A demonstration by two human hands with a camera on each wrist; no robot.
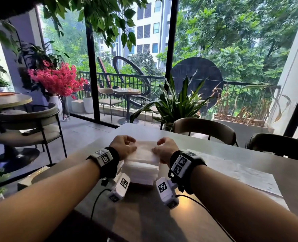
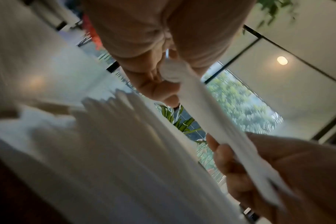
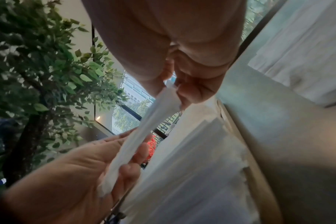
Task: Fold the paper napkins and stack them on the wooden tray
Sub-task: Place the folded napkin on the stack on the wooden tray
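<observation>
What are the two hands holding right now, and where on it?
One napkin, above the stack: left hand pinches one end, right hand the other.

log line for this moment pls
step: lifting top napkin | left hand: pinches it | right hand: pinches it | napkin stack: on table

both hands are over a stack of white paper napkins (image 1: 141,169) on the counter (image 1: 162,215). the left hand (image 1: 122,146) and the right hand (image 1: 165,149) each hold one side of the top napkin (image 1: 143,148), fingers curled on it. a large white sheet (image 1: 240,173) lies on the counter to the right of the stack. behind the counter stand two chairs (image 1: 204,128), a green plant (image 1: 176,103) and a big window. pink flowers (image 1: 57,79) are at the left.
</observation>
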